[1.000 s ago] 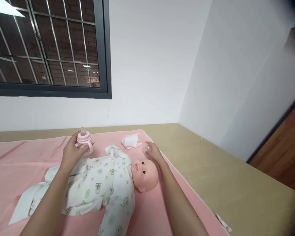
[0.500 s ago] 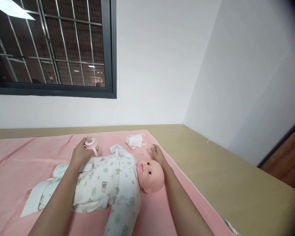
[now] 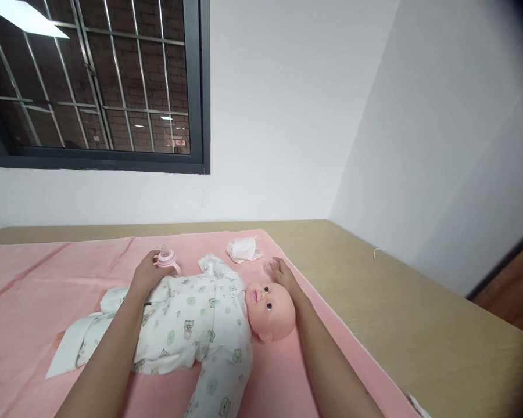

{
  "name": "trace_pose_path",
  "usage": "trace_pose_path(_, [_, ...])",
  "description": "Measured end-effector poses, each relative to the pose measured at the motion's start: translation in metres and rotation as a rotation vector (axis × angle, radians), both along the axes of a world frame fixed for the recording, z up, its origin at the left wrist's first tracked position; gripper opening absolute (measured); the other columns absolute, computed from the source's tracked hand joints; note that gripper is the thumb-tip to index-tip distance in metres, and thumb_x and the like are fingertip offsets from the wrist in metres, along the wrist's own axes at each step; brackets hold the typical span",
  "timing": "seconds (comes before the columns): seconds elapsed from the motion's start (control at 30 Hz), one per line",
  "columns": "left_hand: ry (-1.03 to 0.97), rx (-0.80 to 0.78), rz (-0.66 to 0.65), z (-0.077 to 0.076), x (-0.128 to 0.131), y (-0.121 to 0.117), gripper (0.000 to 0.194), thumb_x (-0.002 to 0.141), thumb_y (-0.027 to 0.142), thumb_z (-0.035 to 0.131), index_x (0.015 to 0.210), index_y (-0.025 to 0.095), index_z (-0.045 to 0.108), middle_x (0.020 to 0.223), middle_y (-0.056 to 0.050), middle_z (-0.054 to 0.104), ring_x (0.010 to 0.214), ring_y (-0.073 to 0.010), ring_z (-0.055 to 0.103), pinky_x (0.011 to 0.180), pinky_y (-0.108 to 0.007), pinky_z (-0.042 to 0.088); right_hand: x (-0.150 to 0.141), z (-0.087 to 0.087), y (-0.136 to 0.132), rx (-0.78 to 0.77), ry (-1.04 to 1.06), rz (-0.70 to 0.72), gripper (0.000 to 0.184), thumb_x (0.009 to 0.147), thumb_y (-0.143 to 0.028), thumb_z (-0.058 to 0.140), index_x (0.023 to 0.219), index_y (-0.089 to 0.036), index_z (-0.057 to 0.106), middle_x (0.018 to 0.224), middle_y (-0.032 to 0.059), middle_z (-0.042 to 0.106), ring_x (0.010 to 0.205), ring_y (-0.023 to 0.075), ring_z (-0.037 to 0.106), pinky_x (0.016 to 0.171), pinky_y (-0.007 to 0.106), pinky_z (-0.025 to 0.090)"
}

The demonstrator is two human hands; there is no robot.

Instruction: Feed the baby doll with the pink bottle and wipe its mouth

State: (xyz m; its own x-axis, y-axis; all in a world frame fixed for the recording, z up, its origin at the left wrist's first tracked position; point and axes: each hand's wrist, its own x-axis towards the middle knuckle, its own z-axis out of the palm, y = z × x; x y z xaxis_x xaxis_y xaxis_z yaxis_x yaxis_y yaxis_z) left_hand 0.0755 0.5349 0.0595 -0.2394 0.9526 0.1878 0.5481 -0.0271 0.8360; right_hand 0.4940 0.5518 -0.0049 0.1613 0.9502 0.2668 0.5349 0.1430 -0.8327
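Observation:
A baby bottle (image 3: 166, 259) with a pink collar, pink handle and clear teat stands upright behind the doll's middle, and my left hand (image 3: 148, 273) is wrapped round its left side. A bald baby doll (image 3: 196, 319) in a white suit with green prints lies on its back, head to the right. Past the doll's head, my right hand (image 3: 284, 274) rests low on the mat with its fingers curled at a small clear cap (image 3: 268, 266), which is hard to make out against the pink. My right forearm runs close beside the doll's head.
A pink mat (image 3: 35, 273) covers much of the tan tabletop (image 3: 361, 296). Near the mat's far right corner lies a crumpled white packet (image 3: 243, 249). White walls and a barred window (image 3: 113, 87) stand behind. A small white hook-like piece (image 3: 376, 253) is at the right.
The view has shifted slightly, so everything sits a little further right. The bottle is a bit lower and more upright in my left hand. My right hand has barely moved.

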Motion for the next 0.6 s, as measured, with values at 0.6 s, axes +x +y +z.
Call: trace_pose_path(0.6, [0.189,-0.001,-0.064,0.0044,-0.0027,0.0023,0.047,0.071,0.038,0.064,0.114,0.02,0.063,0.115,-0.012,0.069,0.107,-0.0309,0.063,0.083,-0.033,0.047,0.001,-0.0057,0.0031,-0.008,-0.057,-0.056,0.064,0.086,-0.061,0.039,0.132,-0.017,0.047,0.13,0.0154,0.056,0.121,0.0307,0.051,0.104,0.049,0.038])
